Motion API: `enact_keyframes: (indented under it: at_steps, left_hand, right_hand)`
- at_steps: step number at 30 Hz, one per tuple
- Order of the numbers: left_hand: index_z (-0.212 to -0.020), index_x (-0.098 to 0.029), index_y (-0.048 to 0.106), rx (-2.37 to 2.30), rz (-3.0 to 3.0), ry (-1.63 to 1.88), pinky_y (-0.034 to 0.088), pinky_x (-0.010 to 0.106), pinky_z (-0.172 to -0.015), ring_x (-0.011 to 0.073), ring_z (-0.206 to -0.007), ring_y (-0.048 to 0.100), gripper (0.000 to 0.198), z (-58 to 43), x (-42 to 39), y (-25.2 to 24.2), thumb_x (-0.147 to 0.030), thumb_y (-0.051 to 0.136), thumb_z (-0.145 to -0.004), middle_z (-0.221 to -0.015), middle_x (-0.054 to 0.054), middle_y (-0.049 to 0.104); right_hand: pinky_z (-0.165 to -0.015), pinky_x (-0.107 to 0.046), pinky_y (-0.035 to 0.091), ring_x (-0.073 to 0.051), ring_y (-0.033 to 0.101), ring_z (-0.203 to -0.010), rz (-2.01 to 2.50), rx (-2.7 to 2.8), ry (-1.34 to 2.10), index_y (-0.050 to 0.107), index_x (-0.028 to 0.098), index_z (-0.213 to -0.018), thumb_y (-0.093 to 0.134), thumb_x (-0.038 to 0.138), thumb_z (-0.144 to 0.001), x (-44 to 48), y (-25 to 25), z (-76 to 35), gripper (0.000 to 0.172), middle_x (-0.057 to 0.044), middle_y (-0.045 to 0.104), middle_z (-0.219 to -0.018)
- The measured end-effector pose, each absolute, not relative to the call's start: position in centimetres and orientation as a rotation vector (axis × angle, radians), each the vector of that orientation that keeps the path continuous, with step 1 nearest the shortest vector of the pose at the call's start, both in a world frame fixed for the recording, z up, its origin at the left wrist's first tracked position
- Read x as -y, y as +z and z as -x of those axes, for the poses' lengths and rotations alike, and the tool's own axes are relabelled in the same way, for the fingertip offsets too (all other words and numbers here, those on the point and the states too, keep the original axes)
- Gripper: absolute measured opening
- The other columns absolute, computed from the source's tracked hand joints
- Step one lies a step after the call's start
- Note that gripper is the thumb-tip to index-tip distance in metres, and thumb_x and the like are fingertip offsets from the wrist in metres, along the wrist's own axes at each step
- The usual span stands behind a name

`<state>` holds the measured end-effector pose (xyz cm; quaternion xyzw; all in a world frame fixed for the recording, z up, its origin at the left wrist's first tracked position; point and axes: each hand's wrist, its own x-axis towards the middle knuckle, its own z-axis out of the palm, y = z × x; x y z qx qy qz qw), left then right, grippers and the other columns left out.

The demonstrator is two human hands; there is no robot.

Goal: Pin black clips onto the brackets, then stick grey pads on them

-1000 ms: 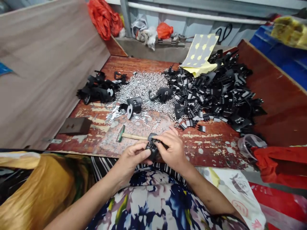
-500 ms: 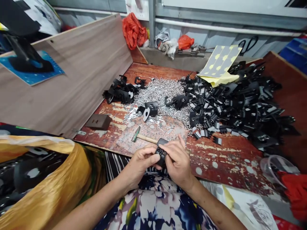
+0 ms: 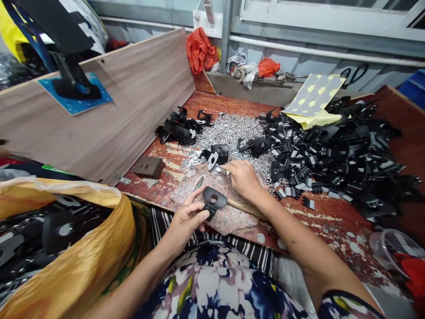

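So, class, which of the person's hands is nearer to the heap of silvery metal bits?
The right hand: it is at the near edge of the heap of silvery metal bits. The left hand is farther away, lower in the picture, holding a black clip part.

Crumpled red bag [image 3: 201, 51] below wall sockets [image 3: 215, 28]
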<state>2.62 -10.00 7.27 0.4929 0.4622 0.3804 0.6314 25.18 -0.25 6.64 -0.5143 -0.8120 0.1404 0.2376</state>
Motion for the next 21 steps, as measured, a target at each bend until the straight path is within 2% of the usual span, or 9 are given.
enact_keyframes:
  at_steps: [2,4,6,8,11,14,16,18,21]
  left_hand:
    - [-0.080,-0.015,0.077,-1.107,-1.171,0.873,0.053,0.025,-0.051,0.0083,-0.064,0.056,0.028,-2.1,10.2,7.4,-0.042,0.075,-0.087,-0.169,0.012,0.034]
    - [-0.079,-0.015,0.076,-1.129,-1.198,0.862,0.052,0.026,-0.050,0.0104,-0.064,0.058,0.028,-1.4,10.2,7.3,-0.042,0.075,-0.087,-0.161,0.014,0.047]
    - [-0.081,-0.017,0.077,-1.114,-1.178,0.859,0.054,0.026,-0.053,0.0122,-0.065,0.059,0.025,-0.9,10.2,6.9,-0.041,0.075,-0.086,-0.141,0.013,0.064]
    - [-0.086,-0.018,0.078,-1.087,-1.131,0.859,0.054,0.026,-0.057,0.0126,-0.064,0.060,0.023,-0.5,10.1,6.4,-0.040,0.076,-0.086,-0.116,0.009,0.071]
    - [-0.084,-0.018,0.078,-1.042,-1.070,0.854,0.053,0.025,-0.059,0.0108,-0.060,0.059,0.022,-0.8,9.9,5.6,-0.039,0.076,-0.085,-0.089,0.002,0.066]
    - [-0.081,-0.017,0.076,-1.015,-1.014,0.831,0.050,0.024,-0.060,0.0103,-0.058,0.058,0.024,-1.7,9.7,5.3,-0.040,0.077,-0.083,-0.080,0.000,0.063]
    - [-0.082,-0.017,0.075,-1.022,-0.987,0.816,0.049,0.024,-0.061,0.0101,-0.057,0.059,0.025,-2.1,9.7,5.2,-0.041,0.078,-0.082,-0.079,-0.001,0.064]
    - [-0.083,-0.017,0.076,-1.029,-0.981,0.804,0.048,0.024,-0.061,0.0101,-0.057,0.059,0.026,-2.3,9.7,5.0,-0.042,0.078,-0.082,-0.079,-0.001,0.064]
    - [-0.085,-0.017,0.076,-1.031,-0.992,0.802,0.048,0.024,-0.064,0.0100,-0.057,0.060,0.025,-2.0,9.8,4.6,-0.042,0.077,-0.084,-0.079,-0.001,0.064]
  right_hand:
    - [-0.094,-0.042,0.048,-0.025,0.063,-0.101,1.464,2.297,0.260,0.079,0.021,-0.105,0.056,-0.001,-0.089,-1.9,6.0,-25.2,0.035,-0.010,0.074,-0.105]
    - [-0.088,-0.038,0.049,-0.023,0.063,-0.093,1.484,2.327,0.265,0.077,0.019,-0.093,0.061,0.004,-0.090,-2.5,5.3,-25.7,0.022,-0.009,0.072,-0.096]
    - [-0.083,-0.036,0.050,-0.022,0.063,-0.087,1.497,2.269,0.282,0.074,0.019,-0.086,0.065,0.010,-0.091,-2.1,4.7,-26.9,0.014,-0.008,0.070,-0.092]
    - [-0.082,-0.035,0.050,-0.021,0.064,-0.087,1.472,2.098,0.369,0.071,0.020,-0.083,0.068,0.017,-0.090,-1.3,4.3,-28.7,0.008,-0.007,0.071,-0.094]
    - [-0.077,-0.033,0.051,-0.020,0.066,-0.081,1.432,1.753,0.645,0.067,0.021,-0.077,0.070,0.028,-0.086,-0.2,4.0,-31.0,0.012,-0.004,0.072,-0.087]
    - [-0.068,-0.031,0.049,-0.018,0.061,-0.069,1.499,1.669,0.694,0.065,0.021,-0.077,0.068,0.033,-0.086,0.5,4.2,-32.3,0.016,-0.001,0.067,-0.073]
    - [-0.073,-0.032,0.048,-0.019,0.061,-0.074,1.546,1.772,0.516,0.066,0.021,-0.078,0.063,0.029,-0.088,0.9,4.4,-32.6,0.013,-0.003,0.067,-0.078]
    - [-0.083,-0.035,0.049,-0.022,0.065,-0.088,1.529,1.873,0.372,0.067,0.021,-0.081,0.058,0.023,-0.089,1.2,4.6,-32.8,0.012,-0.007,0.071,-0.092]
    - [-0.088,-0.036,0.051,-0.023,0.068,-0.095,1.483,1.800,0.403,0.070,0.021,-0.088,0.057,0.023,-0.091,1.5,4.6,-32.9,0.013,-0.007,0.075,-0.100]
